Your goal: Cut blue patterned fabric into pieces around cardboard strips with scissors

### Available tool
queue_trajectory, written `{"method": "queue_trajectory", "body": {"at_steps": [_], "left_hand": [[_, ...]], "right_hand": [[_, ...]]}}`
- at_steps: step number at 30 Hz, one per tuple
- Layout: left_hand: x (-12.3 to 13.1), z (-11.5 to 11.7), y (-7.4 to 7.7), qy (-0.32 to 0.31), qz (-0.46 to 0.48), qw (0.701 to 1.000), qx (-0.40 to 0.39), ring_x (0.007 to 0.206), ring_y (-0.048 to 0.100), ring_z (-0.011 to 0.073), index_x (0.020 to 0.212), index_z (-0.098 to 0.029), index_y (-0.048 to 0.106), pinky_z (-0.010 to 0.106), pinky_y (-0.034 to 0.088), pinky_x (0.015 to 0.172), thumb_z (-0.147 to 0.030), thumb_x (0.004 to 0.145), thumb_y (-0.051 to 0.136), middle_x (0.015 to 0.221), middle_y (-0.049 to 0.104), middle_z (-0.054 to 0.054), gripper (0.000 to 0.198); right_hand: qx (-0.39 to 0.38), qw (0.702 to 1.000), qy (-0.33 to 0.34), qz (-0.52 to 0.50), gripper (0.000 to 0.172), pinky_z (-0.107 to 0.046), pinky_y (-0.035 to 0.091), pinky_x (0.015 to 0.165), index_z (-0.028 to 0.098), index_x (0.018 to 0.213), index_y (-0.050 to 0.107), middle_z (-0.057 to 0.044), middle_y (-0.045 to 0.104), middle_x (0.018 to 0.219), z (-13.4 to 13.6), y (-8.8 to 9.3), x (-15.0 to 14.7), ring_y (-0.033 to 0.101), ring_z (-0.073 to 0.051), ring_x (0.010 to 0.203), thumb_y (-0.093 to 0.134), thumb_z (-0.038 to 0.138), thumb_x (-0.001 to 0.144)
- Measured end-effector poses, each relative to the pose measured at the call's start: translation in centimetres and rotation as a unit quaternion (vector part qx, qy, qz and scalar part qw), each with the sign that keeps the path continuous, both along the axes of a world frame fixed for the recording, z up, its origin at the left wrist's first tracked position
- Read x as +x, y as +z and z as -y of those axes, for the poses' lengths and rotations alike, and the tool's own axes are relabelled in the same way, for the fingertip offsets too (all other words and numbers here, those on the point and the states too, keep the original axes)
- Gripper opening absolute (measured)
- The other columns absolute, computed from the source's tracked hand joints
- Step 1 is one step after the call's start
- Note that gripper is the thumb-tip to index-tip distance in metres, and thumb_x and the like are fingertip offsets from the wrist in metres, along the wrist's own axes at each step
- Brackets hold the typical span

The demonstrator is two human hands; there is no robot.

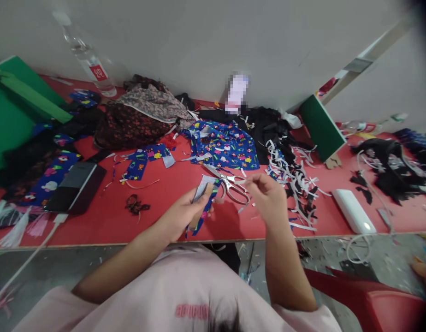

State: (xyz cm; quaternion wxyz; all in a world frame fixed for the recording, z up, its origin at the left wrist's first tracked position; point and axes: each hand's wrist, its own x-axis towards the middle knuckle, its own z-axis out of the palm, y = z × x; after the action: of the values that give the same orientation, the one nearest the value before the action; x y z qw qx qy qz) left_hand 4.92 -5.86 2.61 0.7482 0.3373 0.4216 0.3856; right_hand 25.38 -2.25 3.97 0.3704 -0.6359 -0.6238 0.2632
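Note:
My left hand (183, 210) is closed round a blue printed fabric piece (216, 186) with a pale underside. A flat tan strip (196, 221), perhaps cardboard, lies against the fabric under my thumb. To the right, my right hand (270, 196) is raised in a pinch, with a small white strip (239, 182) at its fingertips. Scissors (230, 185) with metal handles lie on the red table (157, 212) between my hands, blades pointing up and left. Just behind them spreads a larger blue printed cloth (227, 147).
White and black trimmings (299, 189) are heaped on the right, near a white power bank (354, 212). A black device (76, 186) with a cable lies left. Dark floral cloth (130, 122), a water bottle (91, 64) and a phone (237, 92) are along the wall.

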Motion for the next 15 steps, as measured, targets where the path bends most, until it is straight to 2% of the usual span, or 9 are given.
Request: {"method": "queue_trajectory", "body": {"at_steps": [3,4,6,8,10,13,15], "left_hand": [[-0.2,-0.2,0.0,-0.002,0.044,0.998,-0.039,0.071,0.058,0.0128,0.108,-0.018,0.058,0.024,0.044,0.068,-0.037,0.08,0.058,0.094,0.068,0.008,0.034],[-0.3,-0.3,0.0,-0.007,0.053,0.997,-0.05,0.07,0.059,0.0128,0.108,-0.018,0.057,0.024,0.044,0.067,-0.036,0.08,0.058,0.094,0.068,0.009,0.034],[-0.3,-0.4,-0.1,-0.018,0.065,0.996,-0.063,0.07,0.06,0.0131,0.109,-0.018,0.056,0.024,0.044,0.065,-0.035,0.08,0.058,0.095,0.068,0.01,0.034],[-0.2,-0.4,-0.1,-0.03,0.066,0.995,-0.066,0.071,0.061,0.0138,0.112,-0.018,0.054,0.024,0.044,0.065,-0.035,0.081,0.057,0.096,0.068,0.01,0.035],[-0.1,-0.4,-0.2,-0.046,0.058,0.996,-0.058,0.073,0.061,0.0152,0.115,-0.019,0.053,0.025,0.044,0.066,-0.037,0.082,0.055,0.098,0.068,0.01,0.038],[-0.1,-0.1,-0.3,-0.066,0.042,0.996,-0.033,0.078,0.063,0.0188,0.12,-0.019,0.051,0.027,0.044,0.066,-0.041,0.082,0.054,0.101,0.067,0.012,0.044],[-0.1,0.0,-0.3,-0.073,0.037,0.997,-0.016,0.08,0.063,0.0203,0.122,-0.019,0.051,0.03,0.044,0.07,-0.041,0.082,0.054,0.101,0.067,0.012,0.046]], "right_hand": [[-0.011,0.987,-0.024,0.157,0.023,-0.028,0.042,0.06,0.017,0.087,0.067,-0.005,0.064,0.072,-1.8,-0.9,3.2,0.058,-0.018,0.064,0.049,0.025,0.077],[0.012,0.976,-0.049,0.212,0.027,-0.03,0.043,0.063,0.016,0.093,0.068,-0.01,0.065,0.081,-2.1,-1.0,3.7,0.059,-0.021,0.071,0.047,0.023,0.077],[0.055,0.967,-0.047,0.244,0.032,-0.033,0.043,0.069,0.014,0.103,0.066,-0.014,0.064,0.094,-2.4,-0.9,3.8,0.059,-0.024,0.083,0.044,0.022,0.08],[0.052,0.983,0.015,0.174,0.031,-0.032,0.044,0.071,0.016,0.104,0.065,-0.011,0.066,0.094,-2.2,-0.3,2.6,0.06,-0.022,0.085,0.043,0.026,0.085],[-0.013,0.993,0.104,0.06,0.027,-0.028,0.045,0.067,0.019,0.098,0.066,-0.005,0.068,0.086,-1.8,0.4,0.9,0.061,-0.017,0.076,0.046,0.033,0.086],[-0.114,0.964,0.233,-0.057,0.027,-0.024,0.044,0.059,0.021,0.096,0.066,-0.001,0.066,0.08,-1.5,1.0,-1.4,0.057,-0.012,0.066,0.053,0.04,0.082],[-0.15,0.949,0.257,-0.104,0.026,-0.021,0.041,0.053,0.02,0.09,0.066,0.001,0.063,0.073,-1.6,0.9,-2.1,0.053,-0.009,0.059,0.056,0.041,0.08]]}}
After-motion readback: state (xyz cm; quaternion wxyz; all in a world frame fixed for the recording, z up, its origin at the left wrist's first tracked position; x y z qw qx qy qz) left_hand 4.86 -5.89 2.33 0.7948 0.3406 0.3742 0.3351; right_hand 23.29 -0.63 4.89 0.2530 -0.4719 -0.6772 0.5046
